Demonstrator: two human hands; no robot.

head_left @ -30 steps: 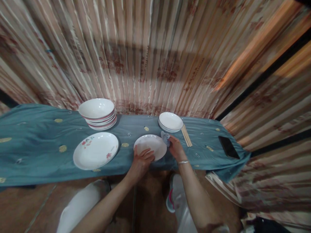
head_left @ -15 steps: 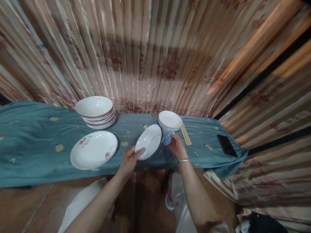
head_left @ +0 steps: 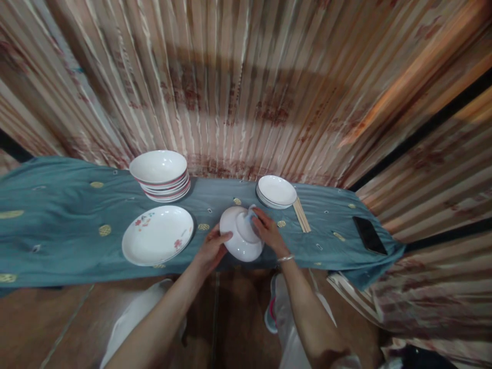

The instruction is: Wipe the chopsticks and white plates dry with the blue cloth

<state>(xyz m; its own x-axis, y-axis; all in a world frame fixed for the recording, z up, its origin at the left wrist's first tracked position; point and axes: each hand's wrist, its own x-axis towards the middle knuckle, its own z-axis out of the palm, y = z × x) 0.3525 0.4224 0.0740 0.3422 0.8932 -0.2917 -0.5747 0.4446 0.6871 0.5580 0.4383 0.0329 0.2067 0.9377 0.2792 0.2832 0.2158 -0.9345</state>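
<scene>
A white dish (head_left: 240, 248) is held above the table's front edge, its underside with the foot ring turned up toward me. My left hand (head_left: 212, 248) grips its left rim, thumb on the underside. In my right hand (head_left: 268, 230) is a bunched light blue cloth (head_left: 251, 212), pressed against the foot ring. Behind my right hand stands a stack of small white plates (head_left: 277, 190) with dark rims. A pair or more of wooden chopsticks (head_left: 302, 215) lies beside that stack.
To the left, a stack of red-banded bowls (head_left: 158, 168) stands behind a floral oval plate (head_left: 154, 238). A black phone (head_left: 369, 234) lies at the right end of the teal tablecloth (head_left: 73, 225). A pleated curtain (head_left: 230, 92) hangs behind.
The dish has been turned over, from its inner face showing to its underside showing. My right hand has brought the cloth from beside the dish onto its base.
</scene>
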